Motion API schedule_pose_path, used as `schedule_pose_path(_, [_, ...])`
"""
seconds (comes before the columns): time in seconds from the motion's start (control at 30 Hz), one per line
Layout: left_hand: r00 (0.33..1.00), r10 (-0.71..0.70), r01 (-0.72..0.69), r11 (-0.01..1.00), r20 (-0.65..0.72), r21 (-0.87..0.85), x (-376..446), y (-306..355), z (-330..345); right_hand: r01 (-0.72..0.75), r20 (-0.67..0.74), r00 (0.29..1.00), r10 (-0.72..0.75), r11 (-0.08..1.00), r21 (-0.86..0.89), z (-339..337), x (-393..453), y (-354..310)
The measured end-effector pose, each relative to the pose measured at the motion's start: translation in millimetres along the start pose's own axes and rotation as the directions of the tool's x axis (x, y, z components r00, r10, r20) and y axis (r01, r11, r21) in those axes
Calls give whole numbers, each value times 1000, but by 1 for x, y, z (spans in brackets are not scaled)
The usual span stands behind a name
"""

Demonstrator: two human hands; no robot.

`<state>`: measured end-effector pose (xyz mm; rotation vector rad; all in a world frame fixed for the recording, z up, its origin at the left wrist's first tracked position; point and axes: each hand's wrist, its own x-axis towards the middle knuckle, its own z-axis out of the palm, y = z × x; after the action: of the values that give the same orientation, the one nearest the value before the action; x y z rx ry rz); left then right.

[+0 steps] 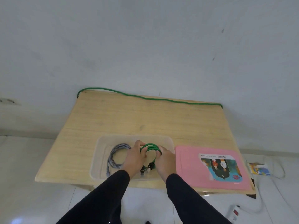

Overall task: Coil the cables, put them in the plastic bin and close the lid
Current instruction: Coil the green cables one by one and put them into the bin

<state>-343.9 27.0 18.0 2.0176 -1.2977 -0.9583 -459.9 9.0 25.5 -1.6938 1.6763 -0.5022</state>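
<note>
Both hands close on one coiled green cable, the left hand pinching its left arc, the right hand its right arc. The coil stands roughly upright between them over the clear plastic bin, its plug ends hanging toward the person. Just left of the grip, a grey coiled cable lies flat in the bin. Right of the grip, the pink lid rests on the wooden table.

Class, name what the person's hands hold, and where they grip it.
Both hands, left hand and right hand, hold the coiled green cable at opposite sides of its loops.
</note>
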Motion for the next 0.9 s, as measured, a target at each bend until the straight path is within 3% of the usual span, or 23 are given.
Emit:
schedule_pose_path(0.13, [999, 36, -39, 991, 21, 125, 3, -1, 6, -18, 115, 993, 40, 983, -183, -3, 4, -1])
schedule_pose_path(0.27, [993, 117, -120, 961, 27, 251, 3, -1, 8, 71, 210, 978, 5, 933, -352, -5, 2, -4])
schedule_pose_path(0.4, [962, 218, -271, 777, 162, 567, 0, 2, 9, 250, 272, 954, -127, 837, -487, -8, -3, -4])
schedule_pose_path(0.57, [943, 189, -334, 527, 275, 782, -10, 10, -4, 405, 261, 914, -312, 747, -526, -15, -8, -10])
schedule_pose_path(0.67, [947, 211, -318, 548, 240, 773, -7, 5, -13, 518, 206, 844, -495, 656, -549, -22, -8, -16])
schedule_pose_path(0.77, [959, 250, -277, 702, 137, 656, -9, 11, -31, 562, 181, 800, -573, 607, -562, -32, -2, -30])
schedule_pose_path(0.8, [967, 252, -229, 782, 41, 580, -8, 15, -40, 571, 176, 795, -580, 617, -542, -35, 1, -37])
schedule_pose_path(0.9, [922, 345, -226, 848, -175, 479, -5, 24, -74, 600, 207, 779, -592, 610, -517, -42, 9, -65])
